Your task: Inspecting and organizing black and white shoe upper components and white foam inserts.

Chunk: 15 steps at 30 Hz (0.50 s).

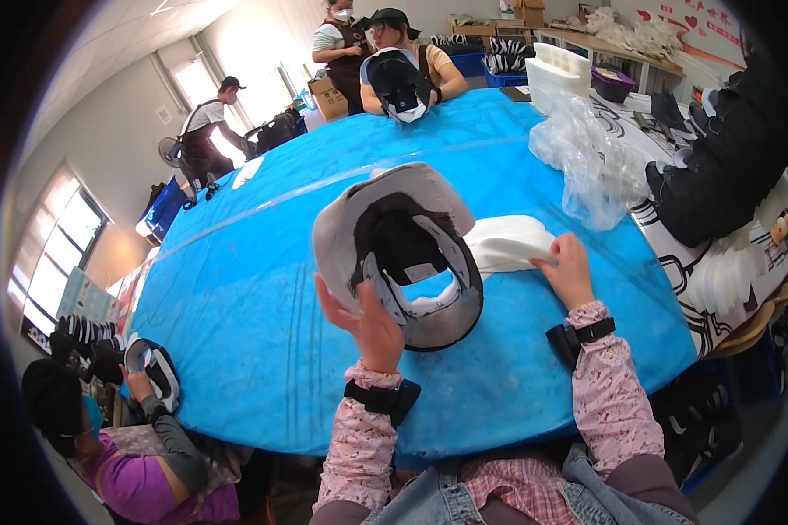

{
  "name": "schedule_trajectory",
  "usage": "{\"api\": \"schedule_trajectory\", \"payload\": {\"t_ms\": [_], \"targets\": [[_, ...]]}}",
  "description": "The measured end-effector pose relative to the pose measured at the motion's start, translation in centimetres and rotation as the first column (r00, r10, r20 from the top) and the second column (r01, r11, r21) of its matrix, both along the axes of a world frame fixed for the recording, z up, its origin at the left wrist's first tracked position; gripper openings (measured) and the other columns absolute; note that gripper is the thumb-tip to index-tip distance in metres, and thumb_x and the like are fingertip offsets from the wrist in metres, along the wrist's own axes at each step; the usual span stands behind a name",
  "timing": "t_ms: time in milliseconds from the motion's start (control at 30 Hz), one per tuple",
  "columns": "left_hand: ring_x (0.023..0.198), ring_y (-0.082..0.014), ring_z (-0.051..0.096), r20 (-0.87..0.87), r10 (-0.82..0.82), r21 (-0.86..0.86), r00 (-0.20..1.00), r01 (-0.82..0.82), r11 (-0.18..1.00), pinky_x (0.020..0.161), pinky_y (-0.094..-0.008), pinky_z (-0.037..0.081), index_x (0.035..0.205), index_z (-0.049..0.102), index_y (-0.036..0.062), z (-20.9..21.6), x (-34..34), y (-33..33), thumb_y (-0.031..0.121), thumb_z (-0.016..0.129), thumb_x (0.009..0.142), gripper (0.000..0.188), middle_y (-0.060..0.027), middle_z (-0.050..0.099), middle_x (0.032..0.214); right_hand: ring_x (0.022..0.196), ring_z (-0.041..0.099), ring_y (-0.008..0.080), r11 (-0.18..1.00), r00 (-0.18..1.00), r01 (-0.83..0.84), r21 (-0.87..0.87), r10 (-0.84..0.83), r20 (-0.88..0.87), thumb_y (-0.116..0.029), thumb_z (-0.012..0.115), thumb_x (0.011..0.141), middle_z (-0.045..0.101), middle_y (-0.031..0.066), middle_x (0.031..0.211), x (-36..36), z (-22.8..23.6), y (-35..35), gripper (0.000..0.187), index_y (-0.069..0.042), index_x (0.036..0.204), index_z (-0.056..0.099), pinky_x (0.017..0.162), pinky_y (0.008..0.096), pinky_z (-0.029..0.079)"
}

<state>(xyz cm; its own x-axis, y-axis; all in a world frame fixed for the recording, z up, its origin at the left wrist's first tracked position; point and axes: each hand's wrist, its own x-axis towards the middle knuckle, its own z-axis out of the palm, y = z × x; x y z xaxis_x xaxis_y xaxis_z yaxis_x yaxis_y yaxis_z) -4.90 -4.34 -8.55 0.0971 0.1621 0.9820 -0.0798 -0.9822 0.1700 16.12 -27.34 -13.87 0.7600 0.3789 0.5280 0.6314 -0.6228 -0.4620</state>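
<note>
A grey, black-lined padded shell, like a helmet liner (446, 328), is tilted with its hollow toward me over the blue table cover (263, 297). Its near-left edge is between the thumb and fingers of my left hand (372, 328). White padding lines part of the opening, and blue shows through a gap in it. To its right, white curved foam pads (508, 241) lie on the cover, partly hidden behind the liner. My right hand (569, 271) pinches the right end of these pads between thumb and fingertips.
Crumpled clear plastic (587, 162) and stacked white foam pieces (559, 74) occupy the right side, beside a heap of black items (718, 157). Across the table a person handles another liner (400, 83). At lower left, a co-worker (149, 455) holds a liner by the table edge.
</note>
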Motion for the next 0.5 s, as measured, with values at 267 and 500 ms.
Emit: {"api": "schedule_trajectory", "payload": {"t_ms": [267,500], "targets": [[0.112,-0.0273,0.045,-0.159,-0.422,-0.522,0.893,0.287,0.803,0.096,-0.0327,0.031,0.12,0.053,0.0042,-2.4,0.5,0.9,-0.006,0.033,0.086,0.041,-0.0184,0.048,0.12,0.074,0.061,0.018,0.699,0.803,0.008,0.715,0.422,-0.421,-0.02,0.057,0.085,0.061,0.0117,0.091,-0.6,1.8,0.1,0.026,0.0,0.098,0.046,0.059,0.0291,0.051],[0.128,-0.024,0.03,-0.148,-0.442,-0.576,0.885,0.286,0.766,0.104,-0.0302,0.019,0.136,0.031,0.0026,-2.4,0.9,0.3,0.007,0.038,0.091,0.046,-0.0137,0.034,0.138,0.063,0.057,0.0131,0.31,0.397,-0.253,0.916,0.897,-0.194,-0.019,0.06,0.083,0.057,0.0077,0.076,-5.4,6.5,-1.9,0.027,0.0,0.1,0.051,0.052,0.025,0.046]]}}
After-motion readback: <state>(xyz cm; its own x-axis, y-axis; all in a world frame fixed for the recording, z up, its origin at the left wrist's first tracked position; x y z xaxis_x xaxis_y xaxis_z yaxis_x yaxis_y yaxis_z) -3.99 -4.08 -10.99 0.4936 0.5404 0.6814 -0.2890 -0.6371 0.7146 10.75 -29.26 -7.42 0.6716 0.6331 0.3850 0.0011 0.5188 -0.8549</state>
